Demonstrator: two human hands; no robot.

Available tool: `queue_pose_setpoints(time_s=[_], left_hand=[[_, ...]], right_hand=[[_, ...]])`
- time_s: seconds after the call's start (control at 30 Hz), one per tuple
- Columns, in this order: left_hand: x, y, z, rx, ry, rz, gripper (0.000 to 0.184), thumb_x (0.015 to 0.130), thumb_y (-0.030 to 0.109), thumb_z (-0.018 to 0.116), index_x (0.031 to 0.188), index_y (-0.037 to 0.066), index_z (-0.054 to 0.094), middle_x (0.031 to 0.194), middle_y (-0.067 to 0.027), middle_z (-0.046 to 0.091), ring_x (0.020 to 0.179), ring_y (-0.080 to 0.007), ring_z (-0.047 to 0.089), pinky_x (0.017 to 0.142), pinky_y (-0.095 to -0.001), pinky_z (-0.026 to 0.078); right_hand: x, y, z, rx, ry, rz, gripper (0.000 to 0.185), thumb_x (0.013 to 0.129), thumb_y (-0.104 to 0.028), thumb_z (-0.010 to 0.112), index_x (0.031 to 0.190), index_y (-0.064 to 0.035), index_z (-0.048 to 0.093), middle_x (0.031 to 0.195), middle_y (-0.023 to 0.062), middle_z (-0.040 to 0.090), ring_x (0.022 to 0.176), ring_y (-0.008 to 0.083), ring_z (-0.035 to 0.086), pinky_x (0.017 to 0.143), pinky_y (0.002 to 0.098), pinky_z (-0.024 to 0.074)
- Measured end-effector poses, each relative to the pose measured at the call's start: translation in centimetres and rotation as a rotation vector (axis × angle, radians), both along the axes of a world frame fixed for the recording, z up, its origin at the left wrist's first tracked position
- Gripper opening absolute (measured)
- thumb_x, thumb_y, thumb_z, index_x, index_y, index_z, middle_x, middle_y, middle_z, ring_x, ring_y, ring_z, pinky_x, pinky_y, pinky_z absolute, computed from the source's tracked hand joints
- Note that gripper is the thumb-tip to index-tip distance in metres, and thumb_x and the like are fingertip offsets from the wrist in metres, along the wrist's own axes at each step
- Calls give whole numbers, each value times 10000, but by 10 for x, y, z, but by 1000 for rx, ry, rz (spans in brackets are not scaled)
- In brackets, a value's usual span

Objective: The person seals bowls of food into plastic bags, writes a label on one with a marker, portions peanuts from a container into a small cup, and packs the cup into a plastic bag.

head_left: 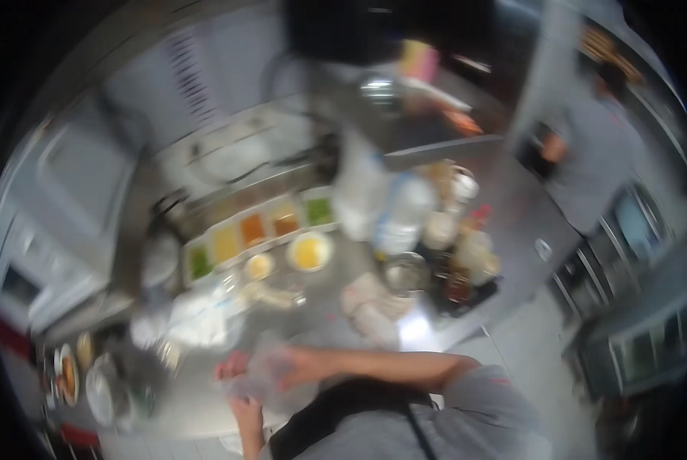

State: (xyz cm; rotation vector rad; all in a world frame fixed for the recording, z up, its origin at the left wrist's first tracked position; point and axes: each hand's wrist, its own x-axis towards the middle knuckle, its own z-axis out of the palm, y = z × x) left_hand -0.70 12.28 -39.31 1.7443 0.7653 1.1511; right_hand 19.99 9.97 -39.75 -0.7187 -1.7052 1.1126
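Both hands are close together above the front edge of the steel counter, blurred by motion. A thin, translucent piece of plastic lies between them; its exact kind is too smeared to make out. My right hand reaches in from the right with fingers closed on the plastic. Below and to the left, my left hand seems to grip its other side, with pinkish fingertips showing above. A crumpled white plastic bag lies on the counter ahead of the hands.
Behind is a row of containers with green, yellow and orange contents. Near them sit a bowl with yellow food and a cloth. Bottles crowd the right corner. Another person stands far right. A white appliance is left.
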Motion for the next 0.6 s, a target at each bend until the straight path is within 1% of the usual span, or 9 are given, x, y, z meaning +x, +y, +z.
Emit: queue_pose_setpoints(time_s=[0.07, 0.13, 0.17, 0.23, 0.27, 0.3, 0.37, 0.43, 0.6], left_hand=[[0, -17, -7, -237, 147, -92, 846, 719, 226, 637, 1389, -26, 185, 1356, -191, 351, 1245, -268, 376, 1063, -343, 238], [-42, 1, -62, -401, 417, 2, 995, 652, 353, 724, 1390, -25, 174, 1356, -217, 324, 1257, -286, 343, 1044, -392, 261], [-106, 29, -165, -233, 567, 315, 366, 830, 212, 535, 1024, -93, 592, 965, -188, 610, 906, -245, 557, 801, -373, 443], [-15, -22, -32, -304, 485, 355, 377, 855, 229, 505, 1038, -93, 577, 956, -181, 598, 904, -246, 543, 793, -386, 433], [10, -38, -2, -399, 402, 416, 390, 879, 245, 475, 1053, -93, 563, 948, -174, 587, 903, -248, 529, 784, -398, 422], [17, -42, -1, -378, 413, 400, 390, 879, 245, 475, 1053, -93, 563, 948, -174, 587, 903, -248, 529, 784, -398, 422], [27, -48, -4, -563, -153, 130, 359, 903, 271, 474, 1007, -63, 557, 915, -141, 564, 865, -227, 515, 741, -408, 415], [47, -54, 2, -598, -118, 159, 374, 893, 290, 484, 1051, -47, 525, 971, -143, 540, 915, -230, 492, 777, -427, 381], [77, -74, 7, -816, -52, 397, 576, 845, 386, 530, 1272, 34, 369, 1248, -153, 424, 1166, -248, 380, 954, -521, 210]], right_hand=[[10, -11, 4, 257, -201, -91, 525, 803, -320, 685, 1194, -22, 499, 1032, 77, 592, 903, 218, 565, 814, 350, 454], [6, 4, -35, 315, -67, 56, 480, 797, -349, 680, 1130, -28, 549, 977, 117, 593, 853, 234, 562, 782, 344, 453], [3, -1, -37, 328, -71, 20, 480, 797, -349, 680, 1130, -28, 549, 977, 117, 593, 853, 234, 562, 782, 344, 453], [-3, -11, -31, -131, 379, 89, 400, 805, -358, 653, 1016, -25, 582, 915, 147, 590, 810, 276, 563, 741, 359, 449], [2, -17, -17, -124, 246, -7, 362, 813, -342, 642, 972, -24, 576, 885, 137, 592, 794, 263, 566, 725, 357, 446], [7, -23, -10, -123, 118, -104, 328, 821, -325, 630, 928, -22, 569, 854, 127, 595, 779, 250, 569, 710, 354, 444], [2, -12, -24, -100, 234, 37, 262, 874, -269, 547, 915, -12, 577, 837, 112, 613, 714, 193, 578, 642, 317, 456], [-1, -14, -34, -77, 346, 190, 245, 928, -213, 465, 902, -1, 585, 820, 96, 632, 649, 137, 587, 575, 280, 468], [13, -43, -31, -587, 867, 339, 245, 943, -259, 434, 928, -31, 521, 812, 89, 587, 572, 130, 562, 397, 224, 396]])
